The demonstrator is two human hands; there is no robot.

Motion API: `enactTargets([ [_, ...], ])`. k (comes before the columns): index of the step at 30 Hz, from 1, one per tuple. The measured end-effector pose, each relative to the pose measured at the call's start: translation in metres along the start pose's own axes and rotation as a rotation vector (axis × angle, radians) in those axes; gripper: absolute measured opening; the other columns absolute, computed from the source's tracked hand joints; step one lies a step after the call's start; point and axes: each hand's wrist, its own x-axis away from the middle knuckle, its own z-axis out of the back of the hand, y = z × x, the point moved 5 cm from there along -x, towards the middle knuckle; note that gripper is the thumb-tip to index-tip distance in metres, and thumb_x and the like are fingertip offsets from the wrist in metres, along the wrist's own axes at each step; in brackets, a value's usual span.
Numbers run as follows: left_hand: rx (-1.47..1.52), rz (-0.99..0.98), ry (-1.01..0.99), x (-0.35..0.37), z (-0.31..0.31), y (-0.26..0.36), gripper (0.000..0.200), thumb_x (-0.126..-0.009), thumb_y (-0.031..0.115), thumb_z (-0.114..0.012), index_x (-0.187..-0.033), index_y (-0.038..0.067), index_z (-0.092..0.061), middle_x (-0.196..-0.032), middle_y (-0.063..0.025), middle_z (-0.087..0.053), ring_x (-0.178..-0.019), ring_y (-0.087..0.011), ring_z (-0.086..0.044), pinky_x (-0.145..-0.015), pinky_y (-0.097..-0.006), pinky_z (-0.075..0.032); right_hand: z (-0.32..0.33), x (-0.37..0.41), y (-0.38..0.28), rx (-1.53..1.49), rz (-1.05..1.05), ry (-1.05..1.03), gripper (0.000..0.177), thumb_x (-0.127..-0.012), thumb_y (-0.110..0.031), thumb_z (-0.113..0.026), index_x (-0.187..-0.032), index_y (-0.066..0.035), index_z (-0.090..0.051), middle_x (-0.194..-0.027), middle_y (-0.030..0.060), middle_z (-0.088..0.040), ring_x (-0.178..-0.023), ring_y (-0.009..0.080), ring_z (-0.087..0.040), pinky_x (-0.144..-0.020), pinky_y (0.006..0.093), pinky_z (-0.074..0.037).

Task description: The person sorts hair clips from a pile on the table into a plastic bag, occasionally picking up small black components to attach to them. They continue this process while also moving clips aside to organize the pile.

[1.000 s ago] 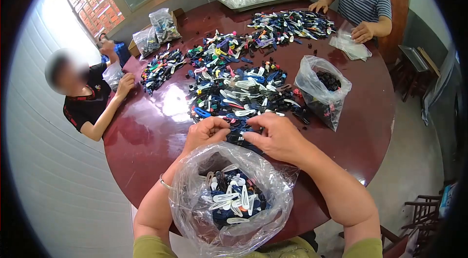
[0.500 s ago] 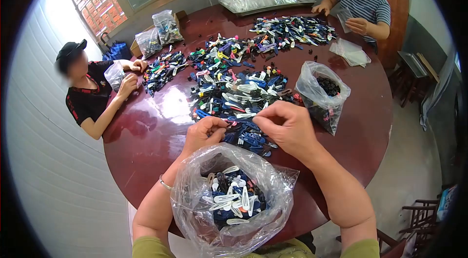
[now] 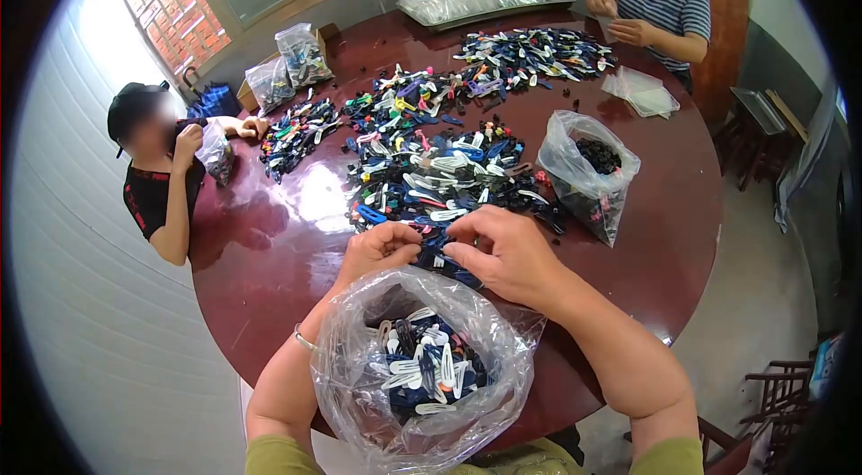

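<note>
Brought right hand (image 3: 512,255) back close to left hand (image 3: 382,248), both partly curled with any hold unclear, over hair clips (image 3: 444,180) beyond plastic bag (image 3: 346,376), permitting two-handed handling again.

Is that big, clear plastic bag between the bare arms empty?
No, the big, clear plastic bag holds slim white and dark blue hair clips.

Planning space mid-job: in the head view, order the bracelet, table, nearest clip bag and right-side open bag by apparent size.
1. Table
2. Nearest clip bag, nearness probably enlarging it
3. Right-side open bag
4. Bracelet
</note>
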Motion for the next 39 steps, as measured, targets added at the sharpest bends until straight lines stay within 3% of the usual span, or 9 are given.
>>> enactTargets([
  [3,0.124,0.028,-0.06,0.004,-0.006,0.006,0.011,-0.081,-0.005,-0.065,-0.092,-0.001,-0.064,-0.08,-0.0022,-0.065,-0.069,-0.0055,-0.06,-0.06,-0.0188,-0.048,-0.015,-0.001,0.02,0.171,0.041,-0.111,0.023,-0.082,-0.027,-0.065,-0.084,-0.005,-0.071,-0.076,0.012,-0.065,-0.075,0.0304,-0.064,-0.07,0.0401,-0.05],
  [7,0.14,0.041,-0.063,0.008,-0.007,0.012,0.011,-0.081,-0.006,-0.065,-0.092,-0.001,-0.064,-0.08,-0.0028,-0.065,-0.07,-0.0052,-0.06,-0.061,-0.0182,-0.048,-0.024,-0.002,0.023,0.083,-0.04,-0.235,0.02,-0.08,-0.025,-0.064,-0.084,-0.006,-0.071,-0.081,0.0132,-0.067,-0.076,0.0312,-0.064,-0.071,0.0405,-0.05],
  [11,0.093,0.053,-0.059,0.007,-0.008,0.009,0.018,-0.078,-0.006,-0.067,-0.095,0.0,-0.064,-0.084,-0.0066,-0.067,-0.076,-0.0129,-0.064,-0.069,-0.0235,-0.051,-0.015,-0.003,0.017,0.182,-0.087,-0.152,0.016,-0.079,-0.02,-0.066,-0.08,-0.005,-0.07,-0.08,0.012,-0.067,-0.073,0.0269,-0.064,-0.067,0.0366,-0.05],
  [14,-0.462,-0.565,0.062,0.009,-0.005,0.045,0.027,-0.074,0.001,-0.072,-0.101,0.001,-0.064,-0.099,-0.0117,-0.067,-0.093,-0.0252,-0.064,-0.082,-0.0331,-0.05,0.0,-0.007,0.018,0.329,-0.01,0.027,0.012,-0.077,-0.017,-0.066,-0.077,-0.005,-0.069,-0.078,0.0101,-0.065,-0.071,0.0251,-0.064,-0.064,0.0359,-0.05],
  [18,-0.75,-0.611,0.053,0.011,-0.006,0.042,0.036,-0.072,0.011,-0.074,-0.106,0.003,-0.064,-0.115,-0.0138,-0.062,-0.108,-0.033,-0.057,-0.093,-0.0396,-0.045,0.011,-0.011,0.024,0.532,0.094,0.159,0.01,-0.077,-0.017,-0.067,-0.075,-0.007,-0.067,-0.076,0.0077,-0.062,-0.07,0.026,-0.063,-0.063,0.0386,-0.05],
  [22,-0.776,-0.596,-0.013,0.009,-0.009,0.037,0.035,-0.073,0.011,-0.073,-0.107,0.004,-0.064,-0.115,-0.014,-0.061,-0.107,-0.0325,-0.057,-0.091,-0.04,-0.046,-0.002,-0.006,0.028,0.71,0.103,0.021,0.02,-0.076,-0.022,-0.07,-0.088,-0.007,-0.066,-0.088,0.0079,-0.059,-0.082,0.026,-0.063,-0.068,0.0383,-0.051],
  [29,-0.833,-0.61,0.033,0.008,-0.007,0.029,0.029,-0.074,0.006,-0.068,-0.103,0.002,-0.062,-0.105,-0.0131,-0.061,-0.097,-0.0307,-0.058,-0.085,-0.0374,-0.048,-0.006,-0.009,0.031,0.66,0.08,-0.038,0.02,-0.076,-0.02,-0.071,-0.091,-0.007,-0.066,-0.088,0.0076,-0.06,-0.083,0.0271,-0.063,-0.07,0.0391,-0.051],
  [32,-0.785,-0.621,0.038,0.008,-0.005,0.028,0.027,-0.074,0.006,-0.069,-0.1,0.002,-0.063,-0.105,-0.0134,-0.061,-0.098,-0.0311,-0.058,-0.085,-0.0373,-0.048,0.003,-0.012,0.037,0.493,0.012,0.023,0.017,-0.077,-0.019,-0.069,-0.087,-0.006,-0.067,-0.088,0.0113,-0.063,-0.083,0.0288,-0.064,-0.07,0.0406,-0.051],
  [39,-0.873,-0.62,0.114,0.009,0.004,0.032,0.032,-0.071,0.013,-0.073,-0.101,0.003,-0.063,-0.106,-0.0126,-0.062,-0.099,-0.0302,-0.059,-0.086,-0.0404,-0.047,0.02,-0.013,0.027,0.297,-0.067,0.066,0.017,-0.078,-0.021,-0.068,-0.083,-0.005,-0.069,-0.082,0.0116,-0.065,-0.076,0.0284,-0.064,-0.069,0.0388,-0.05],
])
